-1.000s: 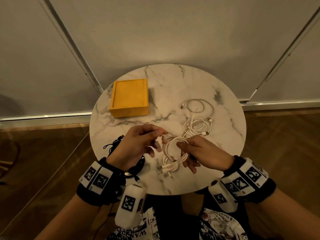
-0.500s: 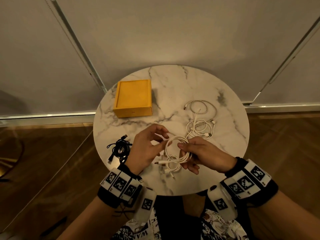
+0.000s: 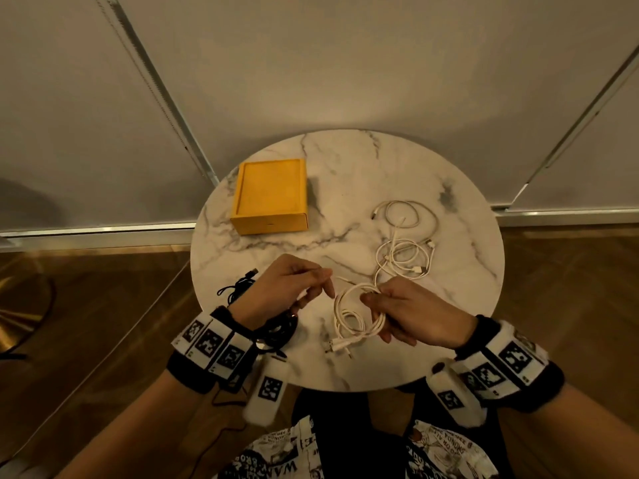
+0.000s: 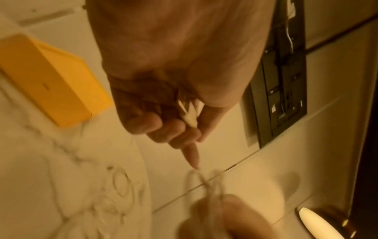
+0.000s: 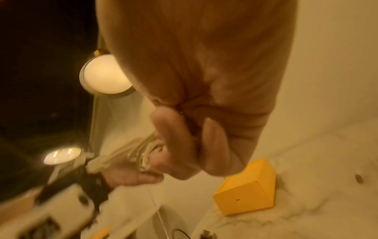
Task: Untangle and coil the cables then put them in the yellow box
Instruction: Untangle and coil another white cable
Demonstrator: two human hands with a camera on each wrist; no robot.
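A white cable coil (image 3: 356, 314) hangs over the near part of the round marble table (image 3: 460, 281). My right hand (image 3: 404, 311) grips the coil's right side, fingers curled round its loops (image 5: 143, 158). My left hand (image 3: 297, 286) pinches the free white end (image 4: 190, 116) of that cable, a short strand running from it to the coil. The yellow box (image 3: 271, 200), lid on, sits at the table's back left. More loose white cables (image 3: 404, 243) lie at the right. A black cable bundle (image 3: 242, 288) lies under my left wrist.
The table stands against a pale wall, with wood floor on both sides. A brass lamp base (image 3: 17, 305) sits on the floor at far left. My lap is below the table's near edge.
My left hand drew back to the left with the cable end, stretching a strand from the coil. The right hand kept its grip on the coil. The head view shifted slightly.
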